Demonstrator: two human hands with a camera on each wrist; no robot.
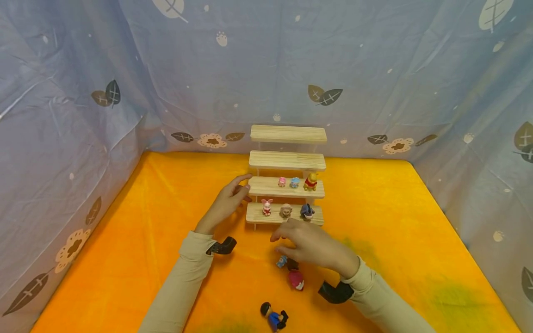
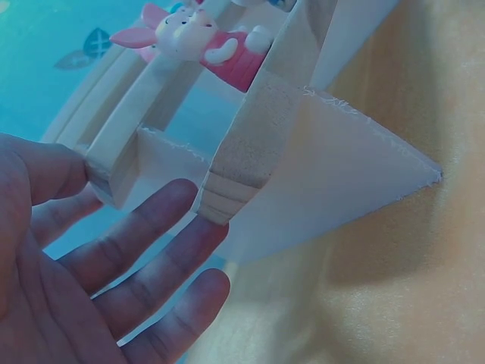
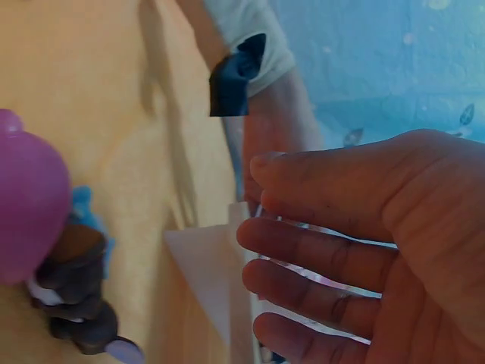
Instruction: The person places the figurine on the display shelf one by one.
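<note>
Free to pass over the two upper shelves point(image 1: 287, 160) and the orange cloth point(image 1: 383, 208) at right. Blocked on the lower shelves point(image 1: 262, 186) by figurines point(image 1: 266, 208), at the left ends by the left hand point(image 1: 225, 202), in front by the right hand point(image 1: 311, 243).

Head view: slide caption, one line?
Left hand at the end of a four-tier wooden stand bearing six figurines; right hand near loose toys.

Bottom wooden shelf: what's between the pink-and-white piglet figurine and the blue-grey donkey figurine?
One small tan-brown rounded figurine, apart from both piglet and donkey; the head view shows it.
</note>
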